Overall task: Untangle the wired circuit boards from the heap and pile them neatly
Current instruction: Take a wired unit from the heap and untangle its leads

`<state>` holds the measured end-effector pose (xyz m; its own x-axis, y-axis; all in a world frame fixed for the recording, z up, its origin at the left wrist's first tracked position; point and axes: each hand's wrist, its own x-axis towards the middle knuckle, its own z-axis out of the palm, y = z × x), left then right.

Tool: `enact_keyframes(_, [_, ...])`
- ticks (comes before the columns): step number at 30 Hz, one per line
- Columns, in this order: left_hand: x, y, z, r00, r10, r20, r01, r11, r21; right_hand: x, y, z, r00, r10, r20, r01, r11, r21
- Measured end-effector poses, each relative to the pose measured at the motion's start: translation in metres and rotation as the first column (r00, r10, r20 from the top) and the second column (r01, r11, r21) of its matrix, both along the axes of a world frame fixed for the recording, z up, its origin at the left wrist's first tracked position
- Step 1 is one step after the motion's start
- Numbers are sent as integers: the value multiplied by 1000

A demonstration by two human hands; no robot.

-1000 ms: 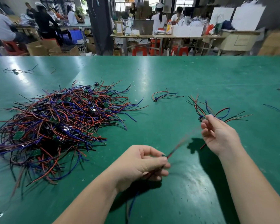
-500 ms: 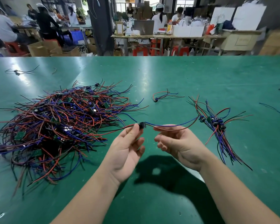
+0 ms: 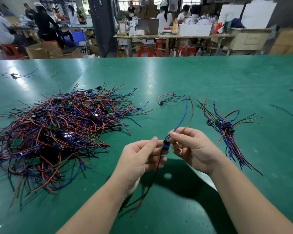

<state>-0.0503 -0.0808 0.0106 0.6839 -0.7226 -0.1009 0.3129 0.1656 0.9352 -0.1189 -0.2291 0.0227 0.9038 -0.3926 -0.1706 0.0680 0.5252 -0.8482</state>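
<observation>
Green table (image 3: 159, 73): fills the lower field. Beyond its far edge, a dark pillar (image 3: 101, 26) stands at 11 o'clock. At 12 o'clock, a workbench (image 3: 176, 36) carries a laptop (image 3: 148, 27) and white boxes (image 3: 194, 29), with red stools (image 3: 145, 51) beneath. Cardboard cartons (image 3: 41, 50) and a blue crate (image 3: 77, 36) lie at 10 o'clock, white panels (image 3: 259, 12) at 1 o'clock. Workers (image 3: 164, 17) sit at the benches.

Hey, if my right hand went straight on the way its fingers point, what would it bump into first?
Your right hand points left at the wired board that it pinches. Just past that it would probably meet the fingertips of your left hand, though depth is unclear.
</observation>
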Motion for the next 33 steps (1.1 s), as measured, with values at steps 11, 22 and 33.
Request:
enact_keyframes(11, [-5, 1, 2, 995, -94, 32, 86, 977, 194, 0, 1, -7, 993, 72, -97, -96, 957, -274])
enact_keyframes(22, [-9, 2, 4, 933, -357, 52, 320, 886, 336, -6, -42, -4, 883, -438, -168, 431, 899, -81])
enact_keyframes(33, [0, -2, -4, 994, 56, 93, -76, 968, 239, -13, -46, -2, 816, -562, -134, 538, 824, -181])
